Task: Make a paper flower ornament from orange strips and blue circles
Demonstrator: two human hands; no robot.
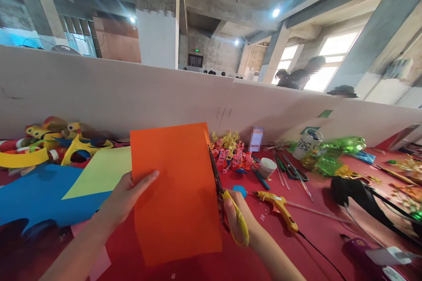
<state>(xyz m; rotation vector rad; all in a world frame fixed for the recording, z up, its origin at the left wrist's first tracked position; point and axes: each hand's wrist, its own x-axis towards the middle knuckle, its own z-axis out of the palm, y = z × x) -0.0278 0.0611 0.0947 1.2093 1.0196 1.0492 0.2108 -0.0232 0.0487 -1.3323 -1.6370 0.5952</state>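
An orange sheet of paper is held upright in front of me, over the red table. My left hand grips its left edge, thumb on the front and the other fingers hidden behind. My right hand is wrapped round the yellow handle of a pair of scissors. Their dark blades point up along the sheet's right edge, where a narrow strip stands slightly apart at the top. Left of the sheet lie a pale yellow sheet and a blue sheet.
A yellow glue gun with a cord lies right of my right hand. Behind are a heap of small pink and yellow figures, a white cup and green plastic bottles. A white partition closes the table's far side.
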